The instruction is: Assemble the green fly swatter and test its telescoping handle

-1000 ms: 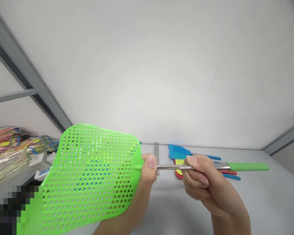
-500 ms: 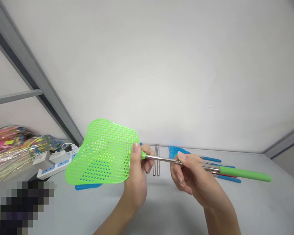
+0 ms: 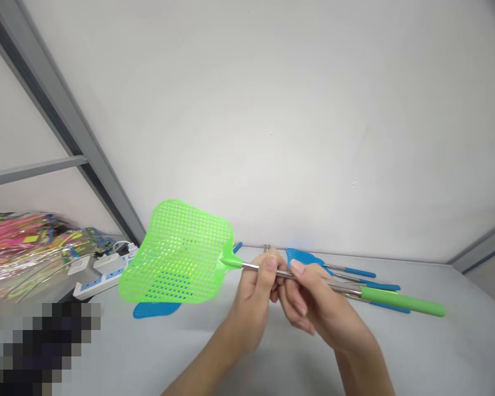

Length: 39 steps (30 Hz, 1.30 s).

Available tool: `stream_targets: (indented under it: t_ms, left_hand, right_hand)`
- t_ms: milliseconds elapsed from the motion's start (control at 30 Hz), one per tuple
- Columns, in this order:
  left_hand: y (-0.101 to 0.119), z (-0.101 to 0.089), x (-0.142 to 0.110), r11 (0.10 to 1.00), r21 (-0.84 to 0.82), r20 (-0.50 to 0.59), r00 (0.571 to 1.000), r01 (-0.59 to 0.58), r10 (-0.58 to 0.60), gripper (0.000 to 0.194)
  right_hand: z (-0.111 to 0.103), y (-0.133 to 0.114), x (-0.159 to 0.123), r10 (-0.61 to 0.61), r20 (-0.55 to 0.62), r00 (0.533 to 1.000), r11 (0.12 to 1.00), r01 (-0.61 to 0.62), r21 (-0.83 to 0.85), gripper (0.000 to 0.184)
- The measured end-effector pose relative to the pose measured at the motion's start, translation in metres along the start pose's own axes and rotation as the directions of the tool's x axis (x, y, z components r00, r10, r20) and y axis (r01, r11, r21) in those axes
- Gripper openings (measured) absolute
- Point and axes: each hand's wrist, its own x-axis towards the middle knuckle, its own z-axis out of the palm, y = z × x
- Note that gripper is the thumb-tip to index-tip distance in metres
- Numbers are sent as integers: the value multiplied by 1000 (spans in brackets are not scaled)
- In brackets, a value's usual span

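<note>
A pale grey table [image 3: 457,352] runs up to a blank white wall. Above it, both hands pinch the thin metal shaft of a green fly swatter [image 3: 181,253]: the left hand [image 3: 251,308] nearer the mesh head, the right hand [image 3: 313,302] just beside it toward the green grip. It looks light, the mesh floppy and the shaft smooth and probably slippery, so the shaft's ends seem the surest hold. Both forearms rise from the near edge. Blue swatters [image 3: 355,272] lie far right and a power strip [image 3: 103,269] far left.
</note>
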Motion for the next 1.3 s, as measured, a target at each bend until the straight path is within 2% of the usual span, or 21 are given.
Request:
stream_targets:
  t_ms: [100, 300, 433, 800, 1300]
  left_hand:
    - [-3, 4, -3, 998, -57, -92, 995, 32, -37, 40]
    - [0, -4, 2, 988, -139, -228, 968, 74, -104, 42]
    - [1, -6, 6, 989, -101, -235, 964, 105, -127, 41]
    - [6, -12, 8, 992, -122, -320, 945, 32, -70, 40]
    - [7, -19, 12, 989, -128, -401, 916, -67, 10, 39]
  right_hand:
    - [5, 9, 3, -19, 44, 999, 1000, 19, -2, 45]
    - [9, 10, 5, -4, 14, 1000, 1000, 4, 12, 40]
    - [6, 4, 5, 48, -41, 998, 996, -45, 76, 41]
    - [-3, -7, 0, 69, -46, 997, 996, -67, 51, 42]
    - [-15, -2, -2, 57, -83, 995, 997, -52, 58, 42]
